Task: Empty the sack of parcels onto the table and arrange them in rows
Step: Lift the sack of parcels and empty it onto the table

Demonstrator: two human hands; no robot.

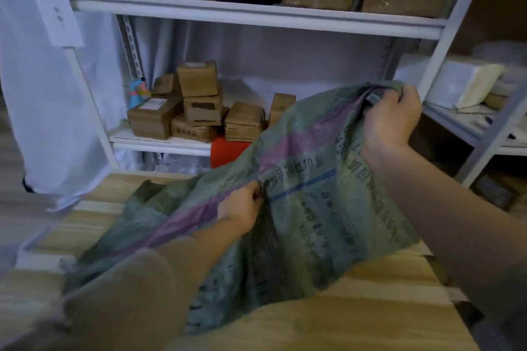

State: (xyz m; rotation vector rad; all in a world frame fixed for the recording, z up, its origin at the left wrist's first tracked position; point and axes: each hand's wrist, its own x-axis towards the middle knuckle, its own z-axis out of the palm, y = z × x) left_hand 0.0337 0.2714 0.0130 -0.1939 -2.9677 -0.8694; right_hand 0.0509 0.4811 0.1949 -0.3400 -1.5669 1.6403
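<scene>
The right hand (392, 117) clenches the raised end of the woven sack (299, 194), while the left hand (241, 209) pinches a fold lower down, above the wooden table (342, 308).

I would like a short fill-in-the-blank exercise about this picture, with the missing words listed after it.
1. Both hands grip a green woven ____ with a purple stripe.
2. The right hand holds its fabric ____ than the left hand does.
3. It drapes over a ____ table.
4. The brown boxes sit on a white ____.

Missing words: sack; higher; wooden; shelf
</scene>
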